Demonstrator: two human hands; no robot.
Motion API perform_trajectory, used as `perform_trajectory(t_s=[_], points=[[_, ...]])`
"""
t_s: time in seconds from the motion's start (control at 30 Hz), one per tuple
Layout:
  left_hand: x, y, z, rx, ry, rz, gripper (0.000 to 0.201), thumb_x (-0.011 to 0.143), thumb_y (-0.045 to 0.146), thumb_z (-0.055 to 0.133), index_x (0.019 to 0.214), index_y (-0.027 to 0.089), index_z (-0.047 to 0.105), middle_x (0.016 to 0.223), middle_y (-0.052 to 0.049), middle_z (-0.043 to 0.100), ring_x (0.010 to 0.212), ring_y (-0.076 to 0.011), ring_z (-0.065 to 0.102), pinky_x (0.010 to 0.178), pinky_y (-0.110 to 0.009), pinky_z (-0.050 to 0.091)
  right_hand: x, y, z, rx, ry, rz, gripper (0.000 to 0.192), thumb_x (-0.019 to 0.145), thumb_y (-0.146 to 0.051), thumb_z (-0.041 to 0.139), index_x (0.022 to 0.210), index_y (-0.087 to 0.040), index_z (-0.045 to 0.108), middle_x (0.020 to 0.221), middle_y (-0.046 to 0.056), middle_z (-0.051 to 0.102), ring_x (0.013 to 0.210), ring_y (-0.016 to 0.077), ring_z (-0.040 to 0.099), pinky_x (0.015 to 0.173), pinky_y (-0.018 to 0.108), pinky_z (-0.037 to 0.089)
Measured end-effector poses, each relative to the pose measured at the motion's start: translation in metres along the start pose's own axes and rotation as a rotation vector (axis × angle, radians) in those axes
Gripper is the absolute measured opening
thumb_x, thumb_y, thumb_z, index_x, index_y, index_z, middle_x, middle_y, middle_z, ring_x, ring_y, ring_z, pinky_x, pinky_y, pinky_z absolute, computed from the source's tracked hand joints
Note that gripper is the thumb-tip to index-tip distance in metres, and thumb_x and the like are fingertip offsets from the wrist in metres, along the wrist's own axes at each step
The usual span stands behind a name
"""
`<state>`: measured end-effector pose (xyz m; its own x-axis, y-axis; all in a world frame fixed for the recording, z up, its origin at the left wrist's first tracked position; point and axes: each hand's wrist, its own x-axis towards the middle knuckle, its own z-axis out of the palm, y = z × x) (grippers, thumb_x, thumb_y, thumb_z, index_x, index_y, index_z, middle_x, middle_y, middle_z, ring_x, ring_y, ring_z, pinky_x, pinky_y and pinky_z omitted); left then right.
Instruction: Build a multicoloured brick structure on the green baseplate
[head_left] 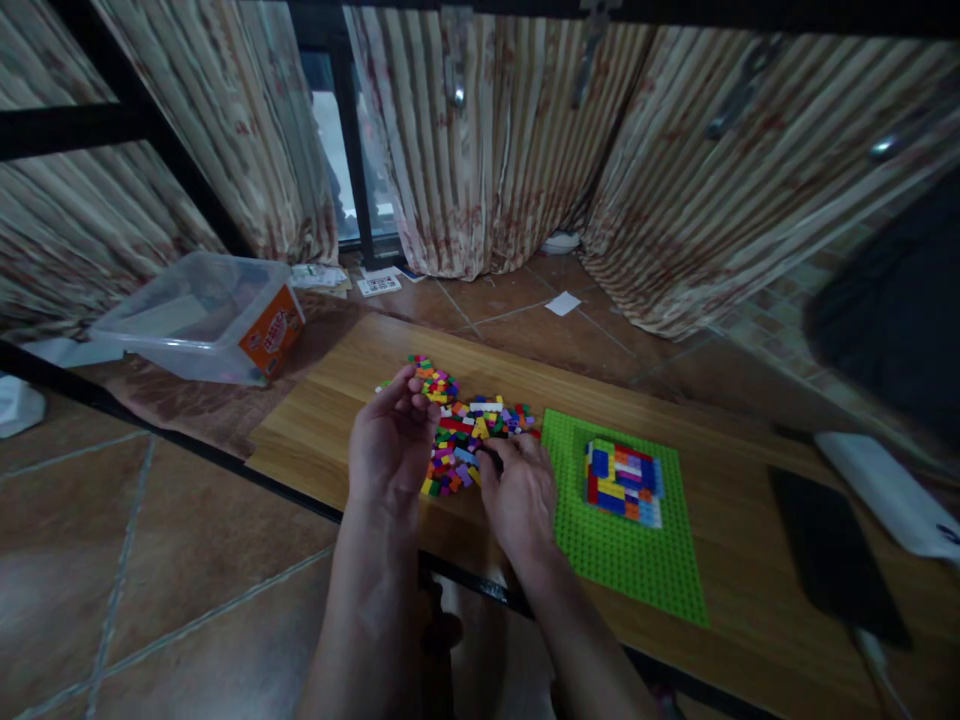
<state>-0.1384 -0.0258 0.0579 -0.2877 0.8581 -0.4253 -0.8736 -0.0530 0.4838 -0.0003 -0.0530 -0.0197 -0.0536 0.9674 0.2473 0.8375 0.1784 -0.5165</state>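
Observation:
A heap of small coloured bricks lies on a low wooden table. My left hand hovers over the heap's left side, fingers loosely curled, back toward the camera; whether it holds a brick is hidden. My right hand rests palm down on the heap's right edge, fingertips among the bricks. Just right of it lies a green studded baseplate bearing a flat block of joined bricks in blue, red, yellow and white.
A black phone and a white device lie on the table at the right. A clear plastic tub with an orange label sits on the tiled floor at the left. Striped curtains hang behind.

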Motion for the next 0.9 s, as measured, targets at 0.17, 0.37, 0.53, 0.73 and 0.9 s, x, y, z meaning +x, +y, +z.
perform_trajectory(t_s=[0.17, 0.37, 0.53, 0.73, 0.9], points=[[0.001, 0.002, -0.001, -0.001, -0.011, -0.003, 0.014, 0.086, 0.008, 0.052, 0.082, 0.012, 0.064, 0.060, 0.001, 0.061, 0.047, -0.0054, 0.055, 0.052, -0.017, 0.050, 0.001, -0.008, 0.002, -0.010, 0.002, 0.054, 0.021, 0.090, -0.029, 0.055, 0.098, -0.020, 0.072, 0.097, 0.010, 0.062, 0.099, 0.0261, 0.055, 0.088, 0.039, 0.042], [0.000, 0.000, 0.001, 0.014, -0.010, -0.012, 0.014, 0.087, 0.007, 0.051, 0.082, 0.012, 0.063, 0.059, 0.002, 0.061, 0.047, -0.0053, 0.056, 0.054, -0.018, 0.051, 0.001, -0.019, 0.004, -0.031, 0.008, 0.140, 0.021, 0.089, -0.035, 0.058, 0.096, -0.021, 0.071, 0.102, 0.011, 0.063, 0.101, 0.0296, 0.053, 0.085, 0.043, 0.039], [0.001, -0.001, 0.001, 0.030, 0.002, -0.014, 0.018, 0.089, 0.007, 0.047, 0.083, 0.011, 0.064, 0.058, 0.001, 0.061, 0.046, -0.0061, 0.056, 0.053, -0.018, 0.050, 0.002, -0.022, 0.007, 0.001, 0.027, 0.179, 0.016, 0.087, -0.032, 0.060, 0.094, -0.021, 0.070, 0.101, 0.009, 0.065, 0.103, 0.0289, 0.053, 0.085, 0.041, 0.037], [0.003, -0.001, 0.000, 0.034, -0.004, -0.007, 0.020, 0.091, 0.007, 0.045, 0.085, 0.010, 0.064, 0.059, 0.002, 0.061, 0.047, -0.0063, 0.057, 0.055, -0.020, 0.050, 0.000, -0.019, 0.008, 0.091, 0.046, 0.168, 0.008, 0.087, -0.025, 0.063, 0.087, -0.021, 0.069, 0.097, 0.006, 0.068, 0.100, 0.0260, 0.055, 0.084, 0.038, 0.035], [0.001, -0.001, 0.001, 0.018, 0.014, -0.005, 0.021, 0.091, 0.006, 0.044, 0.084, 0.010, 0.063, 0.059, 0.002, 0.061, 0.047, -0.0056, 0.056, 0.053, -0.019, 0.048, -0.002, -0.010, 0.006, 0.195, 0.037, 0.142, 0.010, 0.086, -0.020, 0.062, 0.086, -0.023, 0.072, 0.091, 0.004, 0.071, 0.096, 0.0243, 0.057, 0.084, 0.038, 0.037]])
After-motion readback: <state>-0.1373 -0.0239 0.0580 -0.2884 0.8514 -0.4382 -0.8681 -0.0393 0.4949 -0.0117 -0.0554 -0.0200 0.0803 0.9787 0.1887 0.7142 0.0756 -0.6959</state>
